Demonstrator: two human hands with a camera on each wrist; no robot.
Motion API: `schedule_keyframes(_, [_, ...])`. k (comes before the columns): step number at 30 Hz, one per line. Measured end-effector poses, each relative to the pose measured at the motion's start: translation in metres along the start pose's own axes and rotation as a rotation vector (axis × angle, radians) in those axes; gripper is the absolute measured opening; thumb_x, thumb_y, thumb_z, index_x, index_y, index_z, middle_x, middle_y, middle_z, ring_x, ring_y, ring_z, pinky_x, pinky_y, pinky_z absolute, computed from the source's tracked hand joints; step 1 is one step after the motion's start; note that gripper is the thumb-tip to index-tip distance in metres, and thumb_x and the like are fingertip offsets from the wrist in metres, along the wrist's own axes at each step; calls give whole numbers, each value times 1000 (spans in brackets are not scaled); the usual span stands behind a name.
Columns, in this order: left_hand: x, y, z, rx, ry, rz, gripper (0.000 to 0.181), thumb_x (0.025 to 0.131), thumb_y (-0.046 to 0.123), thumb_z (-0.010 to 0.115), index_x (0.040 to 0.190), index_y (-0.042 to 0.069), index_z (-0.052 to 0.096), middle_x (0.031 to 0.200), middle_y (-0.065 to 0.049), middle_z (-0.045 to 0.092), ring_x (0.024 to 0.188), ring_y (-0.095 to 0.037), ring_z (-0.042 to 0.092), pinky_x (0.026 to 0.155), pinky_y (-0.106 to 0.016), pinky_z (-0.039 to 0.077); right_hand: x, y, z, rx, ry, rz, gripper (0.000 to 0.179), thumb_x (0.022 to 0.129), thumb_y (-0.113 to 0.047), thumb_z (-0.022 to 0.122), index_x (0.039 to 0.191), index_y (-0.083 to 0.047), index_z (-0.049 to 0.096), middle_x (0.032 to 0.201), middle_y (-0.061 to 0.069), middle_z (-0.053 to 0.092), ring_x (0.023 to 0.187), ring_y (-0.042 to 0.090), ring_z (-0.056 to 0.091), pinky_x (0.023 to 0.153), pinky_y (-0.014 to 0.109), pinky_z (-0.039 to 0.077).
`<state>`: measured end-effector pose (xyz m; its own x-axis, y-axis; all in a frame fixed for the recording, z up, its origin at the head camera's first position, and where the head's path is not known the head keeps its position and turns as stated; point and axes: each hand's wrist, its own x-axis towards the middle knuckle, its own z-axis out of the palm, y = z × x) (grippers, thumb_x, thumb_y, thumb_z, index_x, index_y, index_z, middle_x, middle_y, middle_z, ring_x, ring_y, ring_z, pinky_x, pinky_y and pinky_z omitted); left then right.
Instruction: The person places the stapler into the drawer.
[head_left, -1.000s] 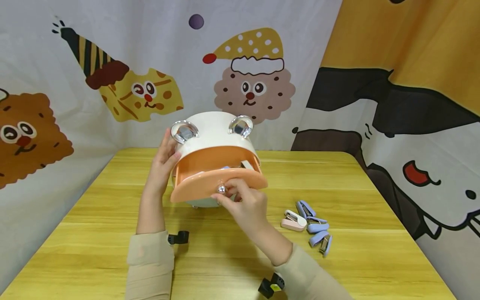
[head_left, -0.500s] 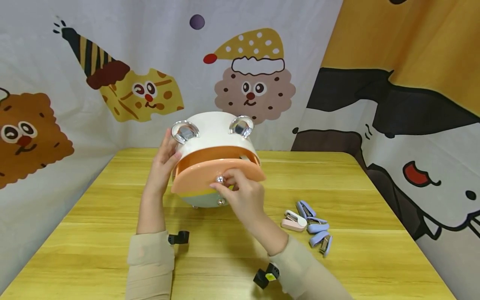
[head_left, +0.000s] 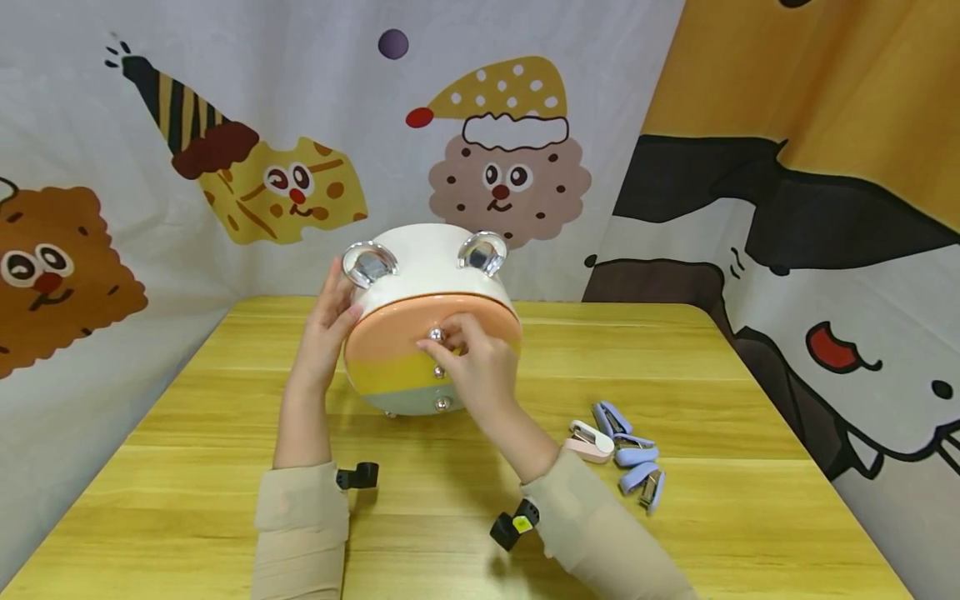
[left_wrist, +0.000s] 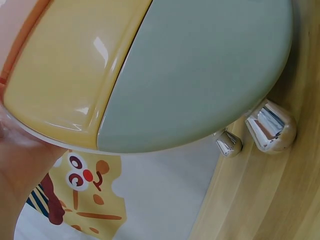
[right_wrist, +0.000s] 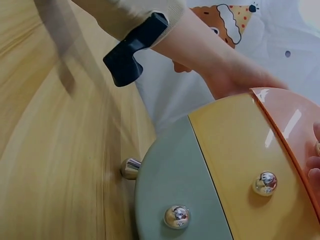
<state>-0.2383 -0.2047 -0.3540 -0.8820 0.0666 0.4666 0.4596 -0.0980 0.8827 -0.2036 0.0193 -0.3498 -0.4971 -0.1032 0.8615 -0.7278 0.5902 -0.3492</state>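
A round white storage box (head_left: 435,258) with silver ears and three stacked drawers stands on the table. Its orange top drawer (head_left: 390,329) lies flush with the body. Below it are the yellow drawer (right_wrist: 235,145) and the green drawer (left_wrist: 200,75), each with a silver knob. My right hand (head_left: 480,362) pinches the orange drawer's silver knob (head_left: 436,334) between thumb and fingers. Along the box's left side rests my left hand (head_left: 322,333), fingers extended and thumb at the front edge. The right wrist view catches only the fingertips at the knob.
Right of the box, several small staplers lie on the wooden table (head_left: 720,400): a pink-and-white stapler (head_left: 588,443) beside blue staplers (head_left: 636,451). Short silver feet (left_wrist: 270,127) support the box. A printed cartoon curtain (head_left: 300,83) hangs behind the table.
My right hand has pushed the orange drawer inward from partly pulled out to flush, hiding the items inside. The left hand stays in place on the box's side.
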Motion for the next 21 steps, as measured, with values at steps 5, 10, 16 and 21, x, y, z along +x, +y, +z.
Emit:
schedule_keyframes(5, [0,1,0,2,6,-5,66,98,7,50,152,35,24,149,-21,34,139,-29,26,112,-40,22,3,2,5,-12,-1,16,34,74,-31,82,89,-9,60,71,-2,69,54,5,59,44,14,36])
schedule_keyframes(10, [0,0,0,-2,7,1,66,98,7,50,152,36,25,149,-20,35,139,-29,26,113,-41,20,4,4,7,-8,12,20,35,73,-30,82,89,-9,60,71,-2,69,55,6,60,46,14,37])
schedule_keyframes(16, [0,0,0,7,8,-13,66,98,8,50,152,34,23,150,-19,33,140,-28,25,113,-42,19,5,4,5,31,-22,46,34,73,-30,82,90,-9,61,72,-2,69,56,6,60,49,13,41])
schedule_keyframes(21, [0,1,0,12,4,-37,66,99,11,51,152,36,22,151,-17,32,139,-28,27,112,-43,21,2,5,-1,57,-45,77,34,74,-28,83,92,-8,62,74,-1,69,58,7,61,52,14,45])
